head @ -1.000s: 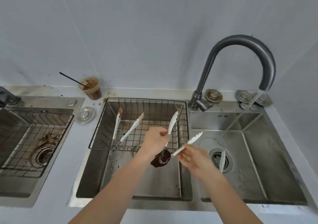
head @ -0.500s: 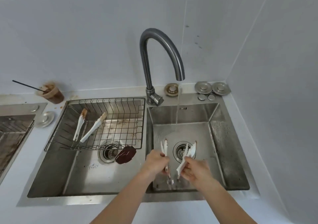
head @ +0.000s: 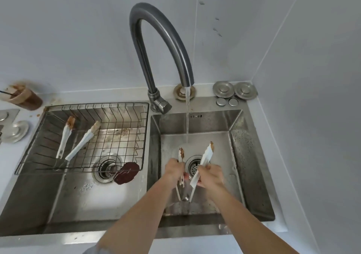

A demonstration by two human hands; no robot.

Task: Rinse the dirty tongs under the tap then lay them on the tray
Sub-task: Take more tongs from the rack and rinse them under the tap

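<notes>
Tongs [head: 206, 156], white with brown muck on both tips, are held low in the right-hand sink [head: 248, 156] at the lower centre of the frame. They are spread in a V with the hinge nearest the viewer. The left hand [head: 174, 168] has its fingers curled round one arm of the tongs, and the right hand [head: 211, 176] is wrapped round the other. Water [head: 187, 117] runs in a thin stream from the curved tap [head: 162, 38] above and falls between the two dirty tips, seemingly touching neither. To rinse well, each tip probably needs shifting sideways into the stream in turn and rolling so both faces are washed, with the tongs kept low to limit splashing. The residue looks caked on, so a rub with a thumb may help, and a firm hold matters because wet tongs may slip. At the left of the frame a wire tray [head: 97, 105] sits over the other sink, with a second pair of soiled tongs [head: 78, 142] lying in it. It looks the likely resting place afterwards.
</notes>
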